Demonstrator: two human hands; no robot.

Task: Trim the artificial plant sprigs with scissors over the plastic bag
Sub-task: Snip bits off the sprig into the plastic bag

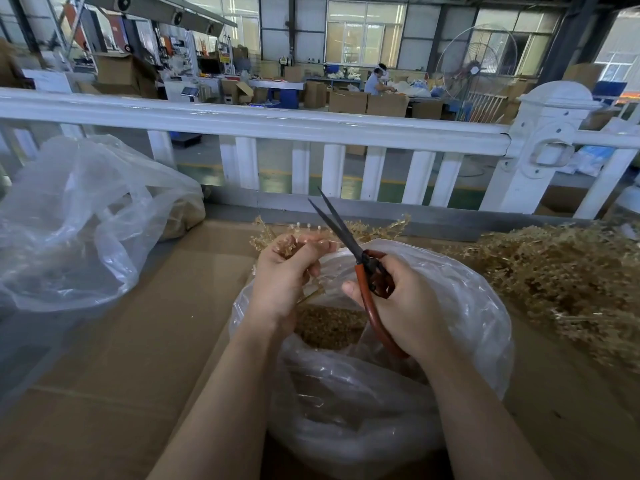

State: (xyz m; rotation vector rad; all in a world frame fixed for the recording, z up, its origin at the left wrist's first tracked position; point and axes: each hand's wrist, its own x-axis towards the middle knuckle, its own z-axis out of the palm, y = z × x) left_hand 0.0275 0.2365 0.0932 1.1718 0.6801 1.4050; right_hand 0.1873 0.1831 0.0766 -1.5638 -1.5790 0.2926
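Note:
My left hand (282, 277) grips a tan artificial sprig (273, 237), whose tips stick out above my fingers. My right hand (403, 303) holds scissors (349, 244) with red-brown handles. Their dark blades are slightly apart and point up and away, just right of the sprig. Both hands hover over an open clear plastic bag (460, 292) with tan trimmings (329, 327) lying inside it.
A heap of tan sprigs (561, 282) lies at the right on the cardboard-covered table (138, 358). A second clear bag (79, 220) sits at the left. A white railing (277, 123) runs behind the table, and a person works far beyond it.

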